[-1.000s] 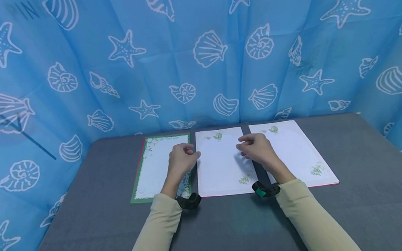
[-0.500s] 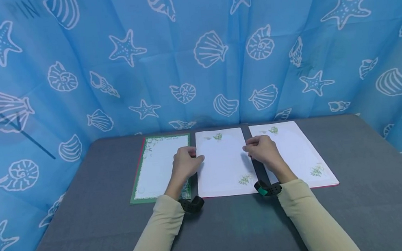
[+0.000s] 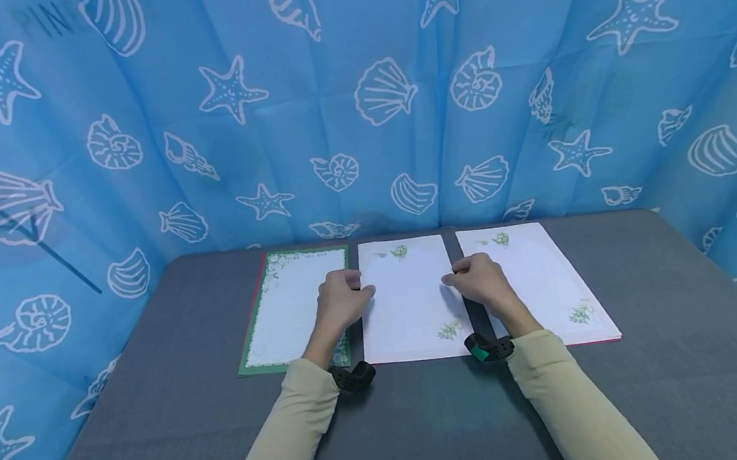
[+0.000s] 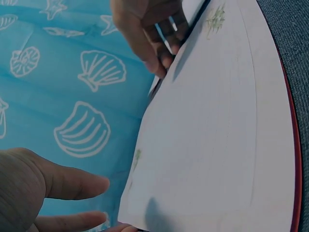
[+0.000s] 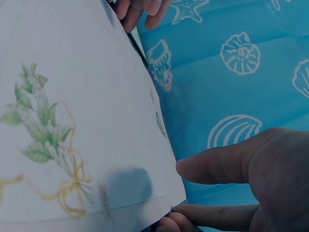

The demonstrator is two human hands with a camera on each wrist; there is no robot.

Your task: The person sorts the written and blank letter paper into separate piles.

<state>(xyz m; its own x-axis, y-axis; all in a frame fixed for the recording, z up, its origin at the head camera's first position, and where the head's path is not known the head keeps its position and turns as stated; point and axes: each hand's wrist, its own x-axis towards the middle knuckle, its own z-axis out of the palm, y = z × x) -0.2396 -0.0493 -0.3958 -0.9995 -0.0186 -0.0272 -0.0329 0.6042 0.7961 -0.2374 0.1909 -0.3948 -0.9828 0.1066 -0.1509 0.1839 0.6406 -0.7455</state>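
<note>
Three piles of printed stationery paper lie side by side. The middle white sheet [image 3: 410,308], with green leaf sprigs on it, lies between my two hands. My left hand [image 3: 338,301] is at its left edge, partly over the green-bordered sheet [image 3: 289,306]. At the opposite edge, my right hand [image 3: 485,281] overlaps the right white sheet [image 3: 550,286]. In the left wrist view, the left thumb [image 4: 77,186] stands apart from the paper while lower fingers meet its edge. The right thumb [image 5: 212,166] is likewise clear of it, and lower fingers touch the paper's side.
The papers lie on a dark grey cloth-covered table [image 3: 423,427]. A blue curtain [image 3: 344,127] with white shells and starfish hangs right behind its far edge. Red shows under the right white sheet's near edge. Black bands [image 3: 353,376] are on both wrists.
My left hand has moved slightly right and toward me, to the middle sheet's left edge. My right hand shifted slightly right, then a little back left. The papers look unmoved.
</note>
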